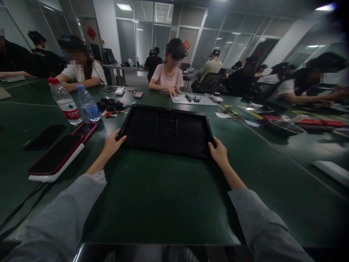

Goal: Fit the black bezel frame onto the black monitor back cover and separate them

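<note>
A black, tray-like rectangular panel (139,129) with a raised rim is held between my hands above the green table. Near its middle are two thin upright rods and a dark crosspiece. My left hand (112,142) grips the left edge, thumb on the near side and fingers partly hidden behind the rim. On the opposite edge, my right hand (219,151) is closed around the lower right corner. The panel tilts slightly, its right end lower in view. What lies directly behind it is hidden.
On the left of the green table (152,203) are two water bottles (91,109), phones (56,154) and a dark tangled bundle (110,105). Cables (240,112), a bowl-like container (286,125) and a white object (331,173) lie to the right. Across sits a person (169,74) at a light board (209,100).
</note>
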Motion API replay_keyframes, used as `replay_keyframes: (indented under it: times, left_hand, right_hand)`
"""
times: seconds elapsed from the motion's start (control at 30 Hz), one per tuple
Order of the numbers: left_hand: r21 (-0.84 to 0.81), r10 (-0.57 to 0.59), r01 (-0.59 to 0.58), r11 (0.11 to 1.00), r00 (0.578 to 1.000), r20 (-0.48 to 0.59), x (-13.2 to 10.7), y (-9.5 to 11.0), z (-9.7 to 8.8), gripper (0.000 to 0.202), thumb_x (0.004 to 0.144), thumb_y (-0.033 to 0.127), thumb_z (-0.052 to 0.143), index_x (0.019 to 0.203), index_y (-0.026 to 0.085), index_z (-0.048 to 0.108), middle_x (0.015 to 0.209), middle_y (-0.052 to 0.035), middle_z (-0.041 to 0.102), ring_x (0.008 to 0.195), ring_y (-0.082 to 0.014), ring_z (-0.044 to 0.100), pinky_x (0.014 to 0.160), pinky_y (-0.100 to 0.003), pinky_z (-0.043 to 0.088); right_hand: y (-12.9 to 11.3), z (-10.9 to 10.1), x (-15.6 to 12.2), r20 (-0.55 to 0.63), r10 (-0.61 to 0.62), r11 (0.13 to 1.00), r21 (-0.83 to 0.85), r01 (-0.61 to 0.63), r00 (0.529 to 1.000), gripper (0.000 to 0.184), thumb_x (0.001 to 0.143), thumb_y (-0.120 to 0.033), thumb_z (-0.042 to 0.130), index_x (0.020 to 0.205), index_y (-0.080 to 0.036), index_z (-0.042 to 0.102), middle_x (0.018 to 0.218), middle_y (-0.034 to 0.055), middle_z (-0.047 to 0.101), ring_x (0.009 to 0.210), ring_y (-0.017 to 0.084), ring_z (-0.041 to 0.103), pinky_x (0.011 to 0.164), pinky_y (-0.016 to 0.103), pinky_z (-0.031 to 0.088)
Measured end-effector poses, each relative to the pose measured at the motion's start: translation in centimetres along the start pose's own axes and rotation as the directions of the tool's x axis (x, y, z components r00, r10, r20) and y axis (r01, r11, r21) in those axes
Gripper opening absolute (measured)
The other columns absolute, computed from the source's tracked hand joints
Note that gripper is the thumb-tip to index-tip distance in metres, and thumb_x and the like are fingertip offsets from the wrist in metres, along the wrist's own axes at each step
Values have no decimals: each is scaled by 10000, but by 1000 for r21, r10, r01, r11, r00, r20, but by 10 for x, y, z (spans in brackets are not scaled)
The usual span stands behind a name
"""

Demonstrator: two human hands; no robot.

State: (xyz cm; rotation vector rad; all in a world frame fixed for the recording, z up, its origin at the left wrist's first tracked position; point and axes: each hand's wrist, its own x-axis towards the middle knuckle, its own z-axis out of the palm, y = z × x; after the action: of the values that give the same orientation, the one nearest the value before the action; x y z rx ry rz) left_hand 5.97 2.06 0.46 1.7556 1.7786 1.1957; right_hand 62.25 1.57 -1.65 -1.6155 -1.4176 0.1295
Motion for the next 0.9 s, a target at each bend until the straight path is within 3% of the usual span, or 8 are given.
replay_keyframes:
  times: [0.1,0.23,0.3,0.5,0.63,0.73,0.83,0.9]
  left_hand:
    - [31,-39,40,999,999,-12,-4,8,-4,619,930,436,689,1473,140,651,1428,-192,701,1126,-298,740,1037,-453,569]
    - [126,-60,60,990,998,-8,-8,16,-8,535,915,429,675,1365,149,745,1159,-137,810,919,-271,749,915,-412,586]
    - [144,-65,63,988,998,6,-7,17,-8,512,905,421,666,1329,155,769,1088,-119,822,887,-271,745,876,-397,583]
    - [137,-41,34,990,998,51,-4,13,-2,549,894,386,619,1372,144,735,1134,-120,816,946,-266,748,871,-369,575]
    - [155,-14,6,988,999,48,-4,10,-3,567,936,519,576,1316,140,757,1105,-137,816,941,-285,744,859,-382,561]
    - [171,-29,20,985,998,49,-3,8,-9,604,950,642,523,1178,157,801,1022,-129,818,903,-292,738,809,-371,544]
    - [173,-46,33,984,996,75,-2,6,-17,600,938,681,518,1080,180,815,970,-107,817,878,-286,731,773,-351,529]
    - [178,-32,12,984,994,108,-3,6,-22,565,933,669,525,1046,202,821,952,-89,819,877,-286,729,761,-342,521]
  right_hand:
    - [1,-4,4,-22,45,999,13,-45,999,577,855,-447,628,1345,-157,717,1277,171,759,1179,346,714,1134,592,507]
    - [4,-8,7,-11,87,996,11,-87,996,591,852,-423,641,1355,-119,707,1297,205,745,1199,361,718,1151,598,495]
    - [5,-8,8,-15,87,996,28,-86,996,593,836,-428,666,1346,-127,714,1303,198,744,1227,359,708,1169,586,486]
    - [12,-6,12,-7,123,970,210,-119,992,590,755,-507,773,1247,-182,751,1223,150,776,1182,343,724,1132,576,529]
    - [12,-12,12,55,228,922,308,-234,972,576,709,-521,823,1186,-207,749,1029,113,795,1030,324,762,1030,569,598]
    - [7,-22,11,144,309,885,318,-339,940,611,711,-555,844,1212,-225,729,900,82,782,881,307,770,859,517,661]
    - [-1,-34,11,285,331,850,324,-415,900,626,735,-617,845,1237,-268,712,939,76,794,830,302,772,723,463,675]
    - [-7,-38,10,346,290,852,332,-406,892,604,746,-635,845,1225,-291,716,1024,75,802,858,298,779,714,444,680]
